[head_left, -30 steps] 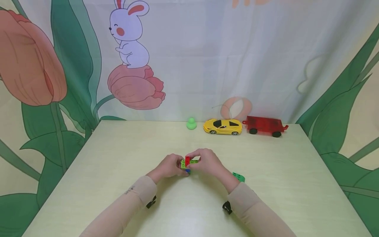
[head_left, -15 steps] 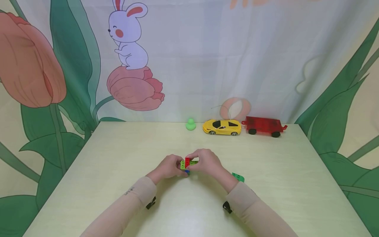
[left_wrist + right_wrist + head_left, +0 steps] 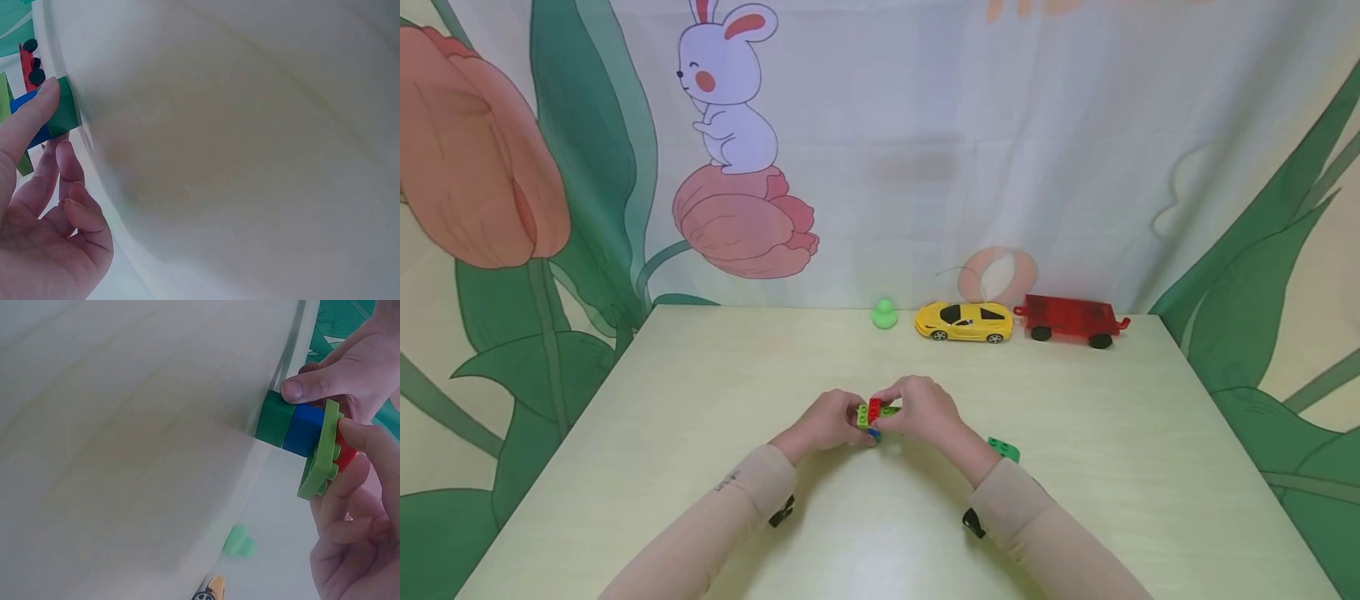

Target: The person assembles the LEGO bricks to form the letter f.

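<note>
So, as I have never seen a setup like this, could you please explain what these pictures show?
There is no machine here, only a person working bare-handed. The wide picture comes from a camera worn on the head, looking forward and down over the table; the two tilted close-ups come from wrist cameras. The left hand grips a dark green brick stacked with a blue brick and a light green plate. The right hand pinches a red brick against the plate's studded side. Along the table's far edge stand a small green toy, a yellow car and a red cart; a green block lies near the right sleeve.
</note>
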`<state>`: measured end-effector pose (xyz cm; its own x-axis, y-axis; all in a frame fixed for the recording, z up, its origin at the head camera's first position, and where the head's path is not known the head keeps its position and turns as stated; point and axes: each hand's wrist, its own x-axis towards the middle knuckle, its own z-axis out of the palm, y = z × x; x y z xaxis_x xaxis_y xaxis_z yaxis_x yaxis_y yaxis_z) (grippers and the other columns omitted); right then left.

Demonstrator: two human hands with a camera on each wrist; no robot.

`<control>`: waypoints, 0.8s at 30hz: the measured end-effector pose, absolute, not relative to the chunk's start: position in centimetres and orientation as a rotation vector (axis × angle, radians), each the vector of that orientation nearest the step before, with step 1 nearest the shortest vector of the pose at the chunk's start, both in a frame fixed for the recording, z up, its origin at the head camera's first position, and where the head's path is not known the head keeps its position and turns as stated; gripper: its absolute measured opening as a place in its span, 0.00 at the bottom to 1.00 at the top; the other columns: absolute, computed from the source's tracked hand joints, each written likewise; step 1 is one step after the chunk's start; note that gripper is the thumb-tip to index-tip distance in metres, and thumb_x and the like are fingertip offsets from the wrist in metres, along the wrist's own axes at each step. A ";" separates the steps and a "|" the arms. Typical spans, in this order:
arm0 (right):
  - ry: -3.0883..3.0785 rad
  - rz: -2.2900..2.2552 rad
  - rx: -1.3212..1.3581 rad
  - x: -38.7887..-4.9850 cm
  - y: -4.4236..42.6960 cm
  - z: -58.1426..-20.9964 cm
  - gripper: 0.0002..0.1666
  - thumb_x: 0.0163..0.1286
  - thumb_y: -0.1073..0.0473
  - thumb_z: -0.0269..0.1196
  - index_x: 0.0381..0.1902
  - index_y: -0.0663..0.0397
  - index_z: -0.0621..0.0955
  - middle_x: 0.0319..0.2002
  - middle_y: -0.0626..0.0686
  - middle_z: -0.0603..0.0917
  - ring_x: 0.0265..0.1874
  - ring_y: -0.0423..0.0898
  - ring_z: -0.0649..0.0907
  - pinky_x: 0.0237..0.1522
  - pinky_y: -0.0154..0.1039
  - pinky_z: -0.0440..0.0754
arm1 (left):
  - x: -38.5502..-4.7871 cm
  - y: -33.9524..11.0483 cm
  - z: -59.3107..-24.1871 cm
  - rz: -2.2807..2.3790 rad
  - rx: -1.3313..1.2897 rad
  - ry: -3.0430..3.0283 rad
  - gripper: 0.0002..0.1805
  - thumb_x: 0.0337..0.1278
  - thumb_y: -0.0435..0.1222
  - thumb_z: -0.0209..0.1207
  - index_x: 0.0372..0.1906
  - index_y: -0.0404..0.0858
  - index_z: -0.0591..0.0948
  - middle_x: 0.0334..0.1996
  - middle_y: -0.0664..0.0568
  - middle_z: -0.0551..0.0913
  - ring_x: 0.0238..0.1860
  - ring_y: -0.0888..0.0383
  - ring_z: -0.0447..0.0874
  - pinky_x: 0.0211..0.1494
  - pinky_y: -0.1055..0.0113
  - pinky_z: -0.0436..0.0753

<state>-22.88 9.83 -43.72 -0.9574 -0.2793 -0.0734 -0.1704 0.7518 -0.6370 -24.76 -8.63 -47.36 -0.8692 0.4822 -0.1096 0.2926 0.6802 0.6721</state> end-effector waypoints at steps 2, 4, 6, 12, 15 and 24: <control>2.788 -0.978 -0.340 -22.9 9.9 -43.8 0.20 0.51 0.51 0.77 0.44 0.43 0.88 0.44 0.46 0.84 0.43 0.45 0.78 0.32 0.36 0.75 | -24.8 -8.6 -47.5 0.981 0.632 2.613 0.15 0.42 0.39 0.75 0.24 0.40 0.77 0.16 0.56 0.69 0.21 0.60 0.65 0.27 0.67 0.65; 2.791 -0.968 -0.323 -22.8 9.9 -43.9 0.20 0.50 0.51 0.77 0.43 0.43 0.88 0.45 0.46 0.84 0.42 0.43 0.77 0.32 0.36 0.75 | -24.8 -8.6 -47.6 0.980 0.645 2.607 0.16 0.42 0.39 0.75 0.24 0.40 0.77 0.15 0.57 0.69 0.21 0.61 0.65 0.27 0.68 0.65; 2.797 -0.958 -0.308 -22.8 9.8 -44.0 0.20 0.49 0.50 0.77 0.43 0.43 0.88 0.44 0.46 0.84 0.41 0.42 0.77 0.32 0.36 0.74 | -24.8 -8.6 -47.6 0.979 0.652 2.599 0.16 0.42 0.39 0.75 0.24 0.40 0.77 0.15 0.57 0.69 0.21 0.61 0.64 0.27 0.68 0.65; 2.815 -0.967 -0.347 -22.9 9.6 -44.4 0.20 0.50 0.49 0.77 0.43 0.42 0.88 0.42 0.44 0.84 0.41 0.43 0.78 0.34 0.37 0.74 | -24.8 -8.8 -47.3 0.988 0.638 2.607 0.15 0.41 0.39 0.76 0.25 0.41 0.78 0.16 0.57 0.69 0.21 0.61 0.64 0.27 0.67 0.65; 2.786 -1.006 -0.363 -23.0 9.6 -44.5 0.21 0.51 0.50 0.76 0.44 0.43 0.87 0.41 0.42 0.84 0.41 0.42 0.78 0.37 0.38 0.75 | -24.9 -8.9 -47.3 1.014 0.623 2.595 0.14 0.41 0.38 0.76 0.26 0.41 0.80 0.16 0.57 0.69 0.21 0.61 0.65 0.27 0.67 0.66; 2.720 -1.063 -0.330 -22.9 10.4 -44.7 0.27 0.50 0.48 0.77 0.50 0.40 0.84 0.49 0.44 0.81 0.51 0.47 0.76 0.49 0.47 0.74 | -24.8 -8.7 -47.5 1.003 0.617 2.595 0.15 0.41 0.38 0.76 0.24 0.40 0.78 0.15 0.56 0.69 0.21 0.61 0.64 0.27 0.67 0.65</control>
<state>-22.92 10.37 -44.67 -0.9547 -0.2783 -0.1056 -0.1330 0.7162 -0.6851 -24.81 -8.70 -47.52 -0.8661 0.4870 -0.1128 0.2846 0.6659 0.6897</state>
